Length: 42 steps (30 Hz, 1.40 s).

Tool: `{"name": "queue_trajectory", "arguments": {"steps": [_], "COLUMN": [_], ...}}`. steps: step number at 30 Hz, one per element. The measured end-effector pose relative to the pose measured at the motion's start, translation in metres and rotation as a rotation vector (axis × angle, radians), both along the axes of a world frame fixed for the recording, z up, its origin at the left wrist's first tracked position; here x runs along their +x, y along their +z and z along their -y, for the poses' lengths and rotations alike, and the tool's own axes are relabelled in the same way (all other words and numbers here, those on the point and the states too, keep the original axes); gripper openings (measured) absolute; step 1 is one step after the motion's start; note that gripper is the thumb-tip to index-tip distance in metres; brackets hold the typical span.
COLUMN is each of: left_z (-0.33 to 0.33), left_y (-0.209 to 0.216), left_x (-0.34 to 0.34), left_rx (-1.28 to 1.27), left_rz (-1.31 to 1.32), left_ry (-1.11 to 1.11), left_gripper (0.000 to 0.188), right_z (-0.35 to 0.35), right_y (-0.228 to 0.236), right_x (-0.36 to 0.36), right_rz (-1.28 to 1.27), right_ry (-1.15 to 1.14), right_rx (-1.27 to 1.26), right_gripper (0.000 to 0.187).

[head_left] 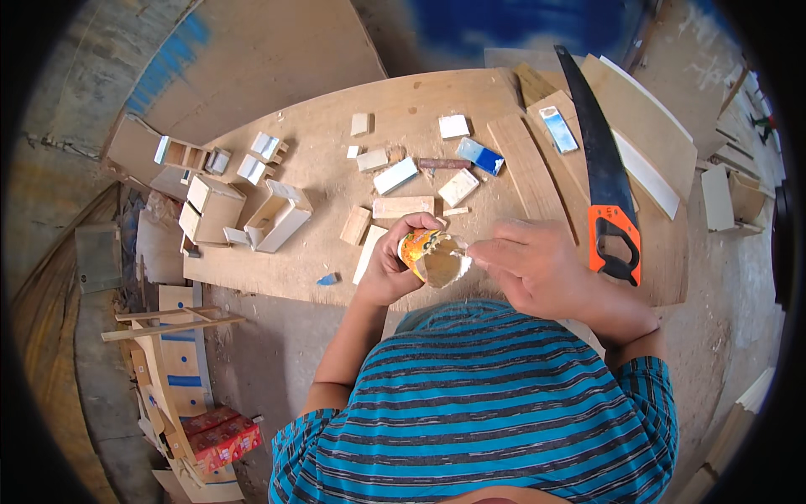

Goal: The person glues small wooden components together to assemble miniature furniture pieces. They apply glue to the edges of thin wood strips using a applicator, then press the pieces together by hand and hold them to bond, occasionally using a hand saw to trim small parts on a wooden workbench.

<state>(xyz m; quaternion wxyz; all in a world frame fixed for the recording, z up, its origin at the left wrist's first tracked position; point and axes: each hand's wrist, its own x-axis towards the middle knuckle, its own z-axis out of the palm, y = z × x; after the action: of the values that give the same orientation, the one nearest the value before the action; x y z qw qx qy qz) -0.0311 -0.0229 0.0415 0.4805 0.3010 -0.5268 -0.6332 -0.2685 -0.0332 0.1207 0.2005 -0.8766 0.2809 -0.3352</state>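
Observation:
My left hand (389,270) is wrapped round an orange printed cup (415,245) at the near edge of the wooden worktable. The cup is tipped so that its mouth shows. A tan coating lines the inside, and whitish crust sits on its ragged rim. My right hand (537,267) is at the right side of that rim, fingers pinched together. Whatever those fingers hold, if anything, is too small or hidden to make out. Just beyond the cup lie a plain wooden block (403,207) and a white-topped block (458,188).
A handsaw (615,241) with an orange handle lies on boards at the right. Small wooden box pieces (277,217) stand at the left of the worktable (327,143). A blue-and-white block (481,156) lies among several others. A wooden frame (172,332) stands on the floor at left.

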Motion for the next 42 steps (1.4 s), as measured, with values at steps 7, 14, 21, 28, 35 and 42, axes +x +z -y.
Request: {"name": "queue_trajectory", "arguments": {"steps": [7, 14, 21, 28, 35, 42], "left_z": [0.006, 0.005, 0.022, 0.069, 0.095, 0.058], "left_y": [-0.012, -0.003, -0.016, -0.030, -0.068, -0.052], "left_x": [-0.001, -0.008, -0.008, -0.015, -0.021, 0.012], "left_rx": [0.124, 0.166, 0.294, 0.517, -0.035, 0.065], "left_rz": [-0.220, -0.179, -0.069, -0.195, 0.680, 1.115], "left_ry": [-0.192, -0.153, -0.030, 0.056, 0.185, 0.391], "left_gripper": [0.058, 0.054, 0.061, 0.061, 0.071, 0.026], "right_z": [-0.002, -0.003, 0.009, 0.060, 0.060, 0.041], "right_y": [-0.003, -0.007, -0.053, -0.092, -0.140, -0.154], "right_x": [-0.001, -0.004, 0.012, -0.024, -0.054, -0.063], "right_rz": [0.168, 0.249, 0.268, 0.786, 1.078, 1.068], "right_ry": [0.060, -0.093, -0.125, -0.151, -0.214, -0.313], "right_rx": [0.219, 0.370, 0.333, 1.301, 1.440, 1.470], "right_gripper": [0.014, 0.009, 0.009, 0.014, 0.018, 0.025]}}
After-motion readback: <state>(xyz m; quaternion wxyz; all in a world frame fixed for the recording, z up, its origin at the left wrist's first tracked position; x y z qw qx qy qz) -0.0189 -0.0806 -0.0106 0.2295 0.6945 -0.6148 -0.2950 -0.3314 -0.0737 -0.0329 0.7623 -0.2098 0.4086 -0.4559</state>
